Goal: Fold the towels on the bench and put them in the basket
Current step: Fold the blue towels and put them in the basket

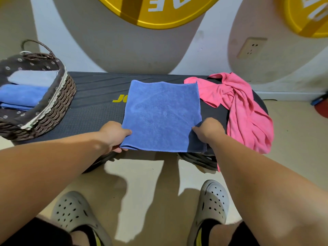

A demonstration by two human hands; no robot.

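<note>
The blue towel lies flat on the middle of the bench. The left hand pinches its near left corner at the bench's front edge, and the right hand grips its near right corner. A crumpled pink towel drapes over the bench's right end, and the basket, holding folded towels, sits on its left end.

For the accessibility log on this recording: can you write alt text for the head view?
The left hand and right hand each pinch a near corner of a blue towel spread flat on a black bench. A crumpled pink towel lies to its right; a wicker basket at the bench's left end holds folded towels.
</note>
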